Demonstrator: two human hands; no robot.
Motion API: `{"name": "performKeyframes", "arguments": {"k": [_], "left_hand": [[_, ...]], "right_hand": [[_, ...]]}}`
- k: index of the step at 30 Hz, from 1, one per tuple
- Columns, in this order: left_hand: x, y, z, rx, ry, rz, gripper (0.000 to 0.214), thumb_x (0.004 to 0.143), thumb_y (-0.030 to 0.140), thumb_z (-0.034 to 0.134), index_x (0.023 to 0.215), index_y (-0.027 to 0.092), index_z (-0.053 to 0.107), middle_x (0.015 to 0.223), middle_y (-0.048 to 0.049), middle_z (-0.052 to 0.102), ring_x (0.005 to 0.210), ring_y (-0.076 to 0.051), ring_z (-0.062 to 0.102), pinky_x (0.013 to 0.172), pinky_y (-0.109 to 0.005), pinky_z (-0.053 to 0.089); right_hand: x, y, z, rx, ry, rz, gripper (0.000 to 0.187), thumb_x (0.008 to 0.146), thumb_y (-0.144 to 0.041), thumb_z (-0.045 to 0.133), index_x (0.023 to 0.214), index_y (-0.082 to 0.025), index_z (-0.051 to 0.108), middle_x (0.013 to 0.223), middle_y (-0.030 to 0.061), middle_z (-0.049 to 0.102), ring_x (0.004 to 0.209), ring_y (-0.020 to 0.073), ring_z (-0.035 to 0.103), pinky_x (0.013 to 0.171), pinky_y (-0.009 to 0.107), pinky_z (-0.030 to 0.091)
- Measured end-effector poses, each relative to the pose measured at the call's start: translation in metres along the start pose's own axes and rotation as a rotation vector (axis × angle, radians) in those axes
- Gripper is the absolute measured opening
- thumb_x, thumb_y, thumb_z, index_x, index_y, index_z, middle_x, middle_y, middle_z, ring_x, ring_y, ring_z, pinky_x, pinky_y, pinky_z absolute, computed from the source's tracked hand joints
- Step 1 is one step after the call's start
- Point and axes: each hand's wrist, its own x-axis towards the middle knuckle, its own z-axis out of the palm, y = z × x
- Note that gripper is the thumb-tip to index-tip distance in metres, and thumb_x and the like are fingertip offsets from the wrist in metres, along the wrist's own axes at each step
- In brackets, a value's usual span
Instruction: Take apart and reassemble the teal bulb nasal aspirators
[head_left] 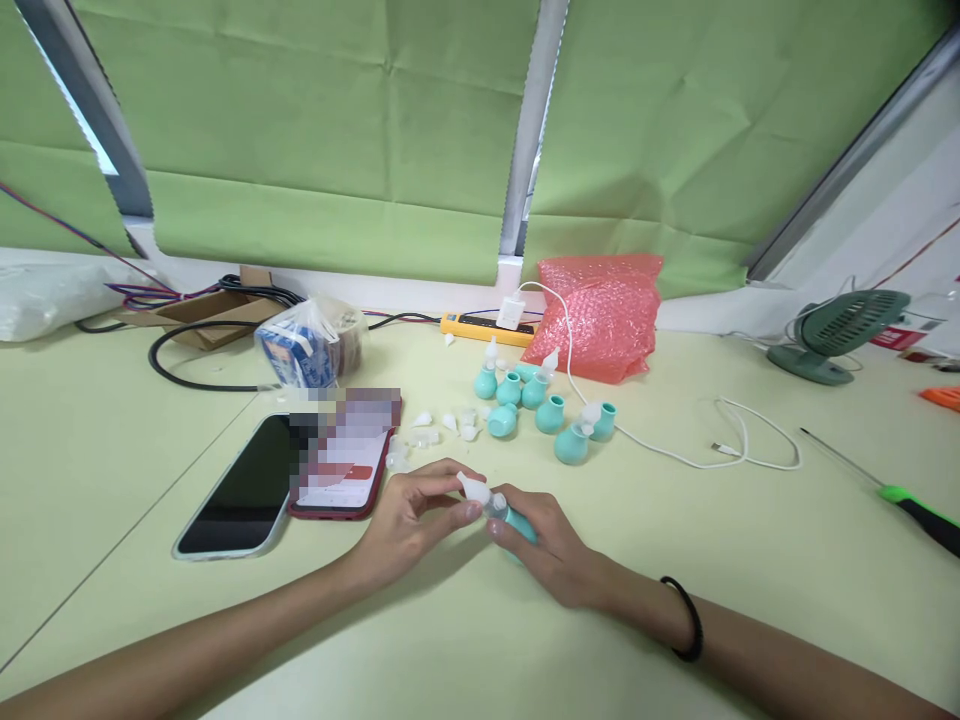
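Both hands meet at the table's middle over one small teal rubber bulb (pixel 516 520). My right hand (pixel 551 548) is wrapped round the bulb's body. My left hand (pixel 411 515) pinches the clear white tip (pixel 474 489) at the bulb's end with thumb and fingers. Just beyond the hands lie several more teal bulbs (pixel 550 413), some with white tips on them, and several loose clear tips (pixel 450 424).
Two phones (pixel 244 490) lie to the left. A pink bubble-wrap bag (pixel 600 312), a yellow power strip (pixel 487 328) and a white cable (pixel 720 445) sit behind. A small green fan (pixel 829 335) and a green-handled screwdriver (pixel 911 508) are on the right. A plastic bag (pixel 304 345) and cardboard box (pixel 214 315) sit back left.
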Motion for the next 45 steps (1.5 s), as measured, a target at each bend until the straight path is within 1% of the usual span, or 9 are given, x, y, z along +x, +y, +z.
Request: {"name": "performKeyframes", "arguments": {"k": [4, 8, 11, 18, 20, 24, 29, 37, 45], "left_hand": [[0.000, 0.000, 0.000, 0.059, -0.026, 0.029, 0.016, 0.079, 0.023, 0.051, 0.077, 0.015, 0.065, 0.092, -0.0067, 0.054, 0.085, -0.017, 0.053, 0.074, -0.025, 0.043], [-0.002, 0.003, 0.000, 0.114, -0.026, 0.027, 0.020, 0.079, 0.023, 0.049, 0.093, 0.017, 0.062, 0.098, -0.0070, 0.054, 0.090, -0.018, 0.051, 0.078, -0.027, 0.043], [0.000, 0.007, -0.005, 0.211, 0.028, 0.054, 0.024, 0.078, 0.022, 0.051, 0.100, 0.018, 0.059, 0.100, -0.0068, 0.055, 0.089, -0.017, 0.052, 0.075, -0.027, 0.044], [0.019, 0.008, -0.034, 0.729, 0.190, 0.116, 0.019, 0.077, 0.022, 0.048, 0.082, 0.016, 0.065, 0.084, -0.0050, 0.061, 0.076, -0.017, 0.054, 0.066, -0.026, 0.042], [0.023, 0.005, -0.040, 0.876, 0.172, 0.112, 0.020, 0.076, 0.024, 0.047, 0.082, 0.016, 0.065, 0.080, -0.0052, 0.061, 0.073, -0.018, 0.053, 0.062, -0.027, 0.041], [0.023, -0.003, -0.041, 1.147, 0.089, 0.144, 0.022, 0.075, 0.023, 0.048, 0.085, 0.016, 0.065, 0.078, -0.0073, 0.059, 0.079, -0.022, 0.050, 0.069, -0.032, 0.041], [0.018, -0.013, -0.035, 1.411, -0.001, 0.150, 0.022, 0.077, 0.020, 0.045, 0.087, 0.014, 0.064, 0.082, -0.0113, 0.057, 0.081, -0.026, 0.046, 0.067, -0.036, 0.041], [0.017, -0.011, -0.027, 1.527, -0.076, 0.083, 0.021, 0.079, 0.011, 0.044, 0.079, 0.014, 0.064, 0.077, -0.0117, 0.059, 0.080, -0.026, 0.048, 0.062, -0.034, 0.037], [0.017, -0.015, -0.030, 1.423, -0.062, 0.159, 0.023, 0.078, 0.007, 0.044, 0.075, 0.016, 0.065, 0.075, -0.0074, 0.062, 0.080, -0.022, 0.049, 0.063, -0.031, 0.035]], "right_hand": [[0.000, 0.000, 0.000, 0.008, -0.013, -0.012, 0.017, 0.085, -0.029, 0.036, 0.072, -0.018, 0.039, 0.062, -0.0039, 0.034, 0.055, 0.0090, 0.032, 0.053, 0.021, 0.028], [0.001, 0.000, 0.000, 0.029, 0.050, -0.026, 0.017, 0.084, -0.028, 0.037, 0.072, -0.018, 0.041, 0.063, -0.0029, 0.036, 0.057, 0.0098, 0.034, 0.055, 0.022, 0.031], [0.003, 0.003, -0.001, -0.005, 0.144, -0.015, 0.016, 0.083, -0.028, 0.039, 0.073, -0.017, 0.046, 0.065, -0.0011, 0.041, 0.061, 0.0117, 0.040, 0.058, 0.024, 0.034], [0.017, 0.015, -0.017, -0.067, 0.479, -0.110, 0.011, 0.079, -0.023, 0.047, 0.087, -0.018, 0.054, 0.088, 0.0047, 0.051, 0.084, 0.0171, 0.049, 0.074, 0.030, 0.038], [0.022, 0.018, -0.024, -0.108, 0.528, -0.112, 0.011, 0.079, -0.022, 0.048, 0.087, -0.019, 0.055, 0.088, 0.0045, 0.050, 0.081, 0.0167, 0.049, 0.070, 0.029, 0.039], [0.027, 0.022, -0.032, -0.188, 0.597, -0.076, 0.013, 0.079, -0.023, 0.048, 0.089, -0.020, 0.055, 0.087, 0.0042, 0.048, 0.073, 0.0150, 0.047, 0.058, 0.027, 0.039], [0.029, 0.028, -0.033, -0.231, 0.658, -0.090, 0.016, 0.079, -0.022, 0.047, 0.094, -0.020, 0.053, 0.086, 0.0041, 0.047, 0.075, 0.0157, 0.046, 0.059, 0.027, 0.039], [0.031, 0.031, -0.034, -0.337, 0.722, -0.131, 0.019, 0.077, -0.018, 0.047, 0.096, -0.019, 0.051, 0.089, 0.0058, 0.043, 0.079, 0.0175, 0.045, 0.060, 0.028, 0.039], [0.031, 0.033, -0.033, -0.384, 0.777, -0.171, 0.020, 0.073, -0.017, 0.052, 0.093, -0.019, 0.047, 0.091, 0.0063, 0.042, 0.085, 0.0195, 0.044, 0.063, 0.031, 0.040]]}}
